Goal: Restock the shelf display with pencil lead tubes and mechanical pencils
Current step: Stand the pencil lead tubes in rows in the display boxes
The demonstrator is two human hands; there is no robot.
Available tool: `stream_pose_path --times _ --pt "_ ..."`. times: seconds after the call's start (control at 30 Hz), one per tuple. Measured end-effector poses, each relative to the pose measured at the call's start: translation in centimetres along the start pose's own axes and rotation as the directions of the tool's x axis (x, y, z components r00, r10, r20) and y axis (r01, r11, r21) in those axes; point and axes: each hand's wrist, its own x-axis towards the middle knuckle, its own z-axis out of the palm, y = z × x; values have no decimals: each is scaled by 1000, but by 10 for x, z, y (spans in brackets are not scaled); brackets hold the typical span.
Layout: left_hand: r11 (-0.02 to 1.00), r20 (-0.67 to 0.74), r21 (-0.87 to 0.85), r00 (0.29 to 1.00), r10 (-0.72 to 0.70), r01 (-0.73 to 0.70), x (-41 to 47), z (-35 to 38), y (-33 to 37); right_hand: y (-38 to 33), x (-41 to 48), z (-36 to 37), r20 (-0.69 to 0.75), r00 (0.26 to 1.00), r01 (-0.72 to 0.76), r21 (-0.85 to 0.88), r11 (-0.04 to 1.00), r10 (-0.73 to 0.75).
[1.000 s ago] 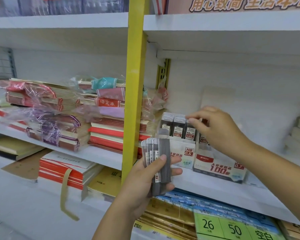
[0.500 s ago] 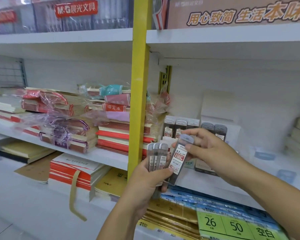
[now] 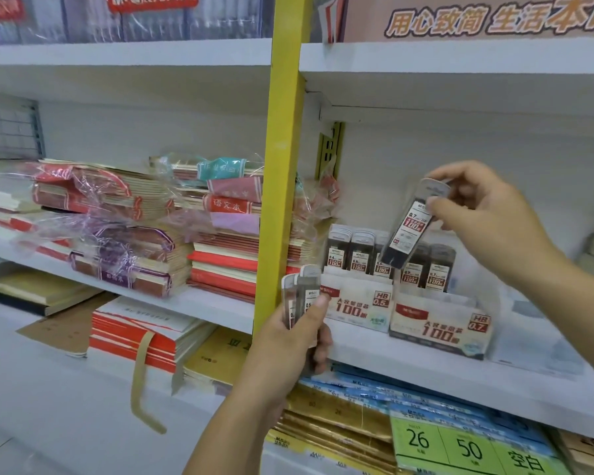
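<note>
— Why is the lead tube (image 3: 408, 228) held tilted above the 0.7 box (image 3: 439, 327)?
— It is pinched near its cap by fingers (image 3: 438, 203) of the right hand (image 3: 484, 214), seemingly for slotting among upright tubes. Spares (image 3: 300, 286) are clamped in the left hand (image 3: 288, 341) at the shelf's (image 3: 426, 375) front edge.
— Materials?
— Clear, rigid, flat-sided plastic; a printed card box.

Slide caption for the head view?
Right hand holds a 0.7 lead tube near the 0.7 display box; left hand grips spare tubes.
</note>
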Motion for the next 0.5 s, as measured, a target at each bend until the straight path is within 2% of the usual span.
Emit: stream_pose_path --times 0.13,0.27,0.4,0.5 --pt "1000 70 15 998 -7 6 7 6 -5 15 11 -25 53 998 40 -256 966 -27" --pt "998 155 -5 986 -56 57 16 19 -13 34 6 -38 114 993 70 -506 860 -14" --pt "997 166 18 983 -80 78 20 29 -18 56 1 -38 170 985 106 -566 817 -11" --pt "998 161 29 985 -55 51 23 33 -19 67 3 -35 177 984 74 -547 834 28"
